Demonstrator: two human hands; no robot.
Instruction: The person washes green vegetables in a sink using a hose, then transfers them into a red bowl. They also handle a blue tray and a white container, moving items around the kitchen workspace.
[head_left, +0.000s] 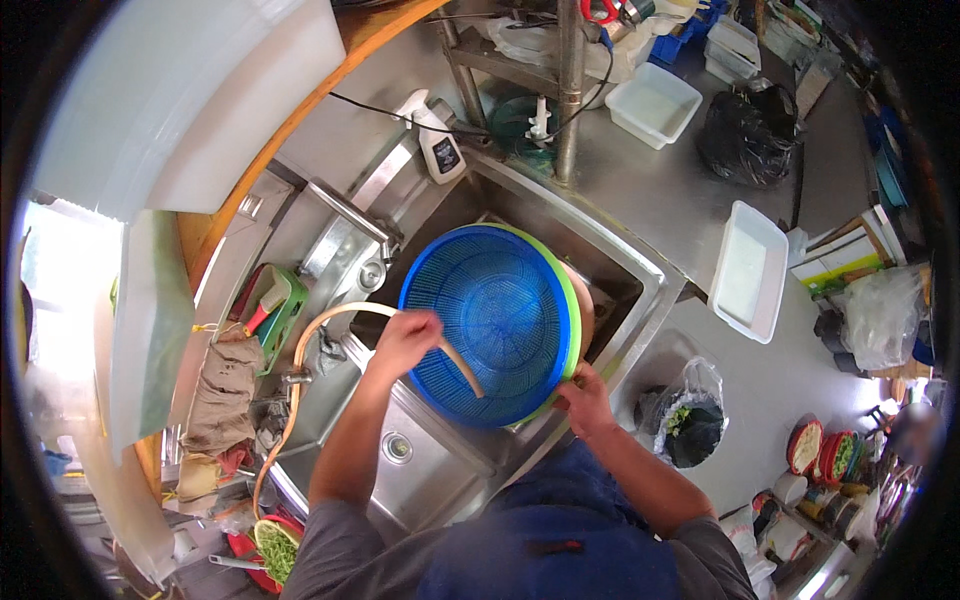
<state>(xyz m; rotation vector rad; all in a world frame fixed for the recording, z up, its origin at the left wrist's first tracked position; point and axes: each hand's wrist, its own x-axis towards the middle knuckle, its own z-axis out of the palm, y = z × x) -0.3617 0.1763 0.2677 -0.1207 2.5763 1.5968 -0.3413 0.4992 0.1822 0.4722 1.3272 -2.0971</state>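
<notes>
A blue plastic mesh colander (495, 322) sits nested within a lime-green one (575, 315), whose rim shows along the right side. The pair rests over a stainless-steel sink basin (637, 289). My left hand (409, 339) is closed around a tan rubber hose (459, 367) at the colander's left rim. The hose's free end hangs over the inside of the colander; I cannot tell whether water flows from it. At the lower right, my right hand (585, 397) grips the rims, fingers partly hidden under them. No food shows inside the blue colander.
A second sink basin with a drain (397, 447) lies nearer me. Behind the sink stand a faucet (360, 217) and a white spray bottle (439, 146). A metal post (570, 97) rises at the counter corner. A bag-lined bin (694, 420) stands on the floor at right.
</notes>
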